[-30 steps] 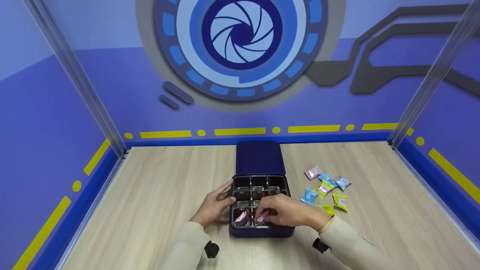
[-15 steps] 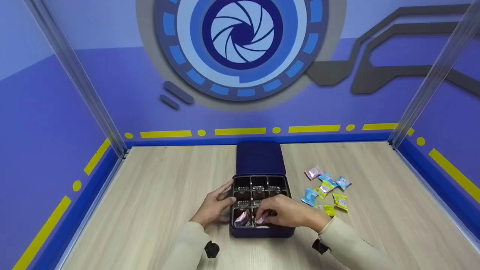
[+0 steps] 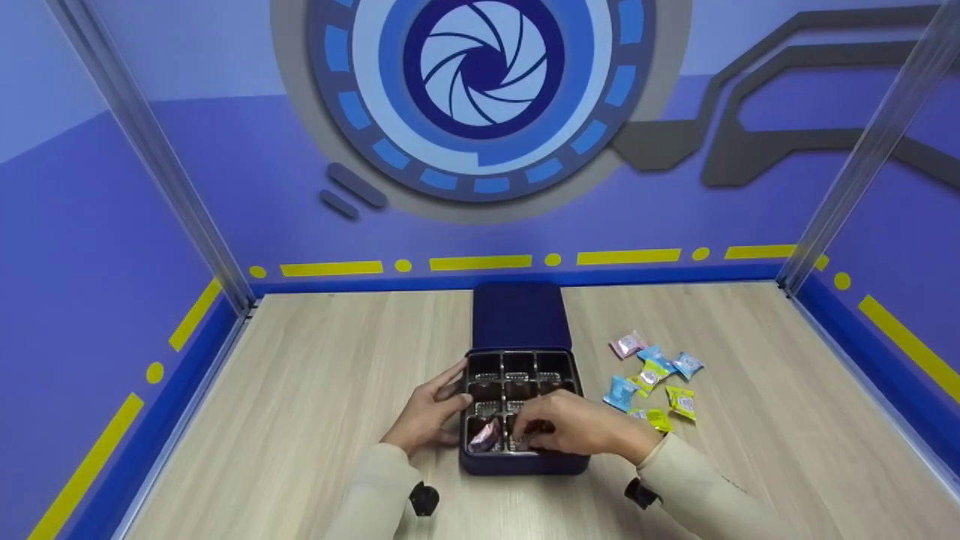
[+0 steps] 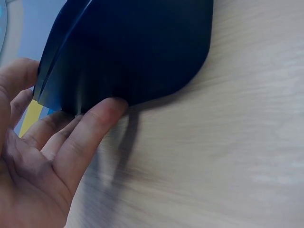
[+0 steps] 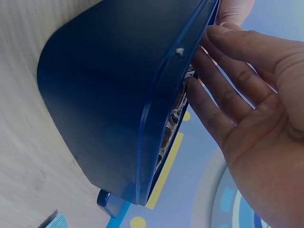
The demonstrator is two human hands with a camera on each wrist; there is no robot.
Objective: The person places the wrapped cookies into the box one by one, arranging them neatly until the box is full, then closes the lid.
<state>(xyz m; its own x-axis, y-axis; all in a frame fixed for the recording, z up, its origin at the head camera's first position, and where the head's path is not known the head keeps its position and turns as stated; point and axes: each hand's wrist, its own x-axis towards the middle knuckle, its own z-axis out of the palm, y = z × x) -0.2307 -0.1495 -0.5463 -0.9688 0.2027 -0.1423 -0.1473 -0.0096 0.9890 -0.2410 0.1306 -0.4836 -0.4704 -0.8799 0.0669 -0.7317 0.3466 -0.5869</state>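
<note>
A dark blue box (image 3: 523,466) holds a black divided tray (image 3: 517,378). A pink wrapped candy (image 3: 486,435) lies in its front left compartment. My left hand (image 3: 426,412) grips the box's left side, its thumb at the rim; the left wrist view shows fingers along the wall, one near the bottom edge. My right hand (image 3: 574,421) reaches over the right wall, fingertips down in the front middle compartment. In the right wrist view those fingertips are hidden behind the wall, so whether they still pinch a candy cannot be seen. The right hand covers the front right compartment.
The box's lid (image 3: 521,315) lies folded back behind it, close to the rear wall. Right of the box lie several wrapped candies: a pink candy (image 3: 627,345), blue candies (image 3: 621,393) and yellow candies (image 3: 681,403). Panels enclose the wooden table (image 3: 337,352) at back and sides.
The pink candy between my right fingertips has sunk lower into the front middle compartment and is now mostly out of sight. My left hand and the box have stayed put.
</note>
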